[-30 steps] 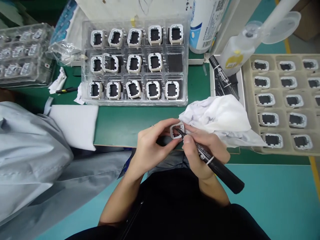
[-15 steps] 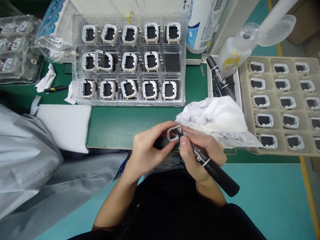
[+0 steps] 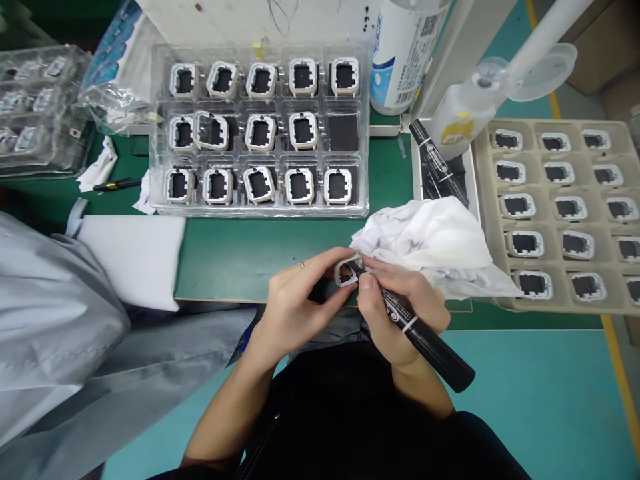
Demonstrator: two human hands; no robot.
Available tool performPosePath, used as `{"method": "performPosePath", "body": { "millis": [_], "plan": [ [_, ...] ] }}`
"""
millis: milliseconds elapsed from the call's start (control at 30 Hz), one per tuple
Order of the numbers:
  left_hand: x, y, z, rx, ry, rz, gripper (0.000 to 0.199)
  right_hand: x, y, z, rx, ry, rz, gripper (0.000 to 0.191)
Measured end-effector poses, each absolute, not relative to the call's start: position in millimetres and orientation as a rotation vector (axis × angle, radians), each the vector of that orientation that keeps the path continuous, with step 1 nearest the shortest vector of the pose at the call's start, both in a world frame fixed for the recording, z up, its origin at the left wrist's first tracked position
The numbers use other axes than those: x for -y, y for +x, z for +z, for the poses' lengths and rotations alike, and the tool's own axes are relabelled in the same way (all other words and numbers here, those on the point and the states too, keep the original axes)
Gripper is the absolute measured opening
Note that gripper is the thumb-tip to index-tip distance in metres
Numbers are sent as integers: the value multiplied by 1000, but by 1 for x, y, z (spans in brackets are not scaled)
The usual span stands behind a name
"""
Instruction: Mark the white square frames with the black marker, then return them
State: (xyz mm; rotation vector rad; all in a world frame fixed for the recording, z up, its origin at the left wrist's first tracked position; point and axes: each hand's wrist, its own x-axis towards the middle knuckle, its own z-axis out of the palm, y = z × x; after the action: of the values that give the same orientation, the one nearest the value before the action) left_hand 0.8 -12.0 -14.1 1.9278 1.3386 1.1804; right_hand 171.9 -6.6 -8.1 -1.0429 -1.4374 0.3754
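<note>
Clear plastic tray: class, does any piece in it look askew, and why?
Yes. In the middle row, the second frame from the left sits leftward, crowding its neighbour, with dark pocket base showing on its right. The bottom row's third frame looks slightly twisted.

1. The white frame (image 3: 339, 271) was a little squarish ring, rounded corners, open middle, kinda tilted, held up just below and right of the picture's centre.
2. The black marker (image 3: 426, 339) was a chunky one with white print and a pale band, butt end slanting lower right. Skinny tip was at the frame's opening, couldn't tell if touching.
</note>
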Motion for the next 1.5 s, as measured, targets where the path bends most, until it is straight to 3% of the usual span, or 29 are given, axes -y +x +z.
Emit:
{"method": "performPosePath", "body": {
  "millis": [500, 800, 1067, 1300, 1500],
  "plan": [
    [10, 1, -13, -1342, 1949, 1171, 38, 7, 170, -3, 1566, -1077, 234, 24],
    [12, -2, -11, -1282, 1714, 1178, 43, 8, 175, -10, 1387, -1073, 537, 12],
    [12, -1, -12, -1317, 1830, 1174, 38, 6, 171, -5, 1630, -1024, 216, 22],
    [13, -1, -13, -1315, 1835, 1175, 41, 6, 171, -7, 1442, -1072, 400, 17],
    [13, -2, -14, -1336, 1807, 1165, 36, 4, 173, -4, 1553, -1028, 308, 20]
  ]
}}
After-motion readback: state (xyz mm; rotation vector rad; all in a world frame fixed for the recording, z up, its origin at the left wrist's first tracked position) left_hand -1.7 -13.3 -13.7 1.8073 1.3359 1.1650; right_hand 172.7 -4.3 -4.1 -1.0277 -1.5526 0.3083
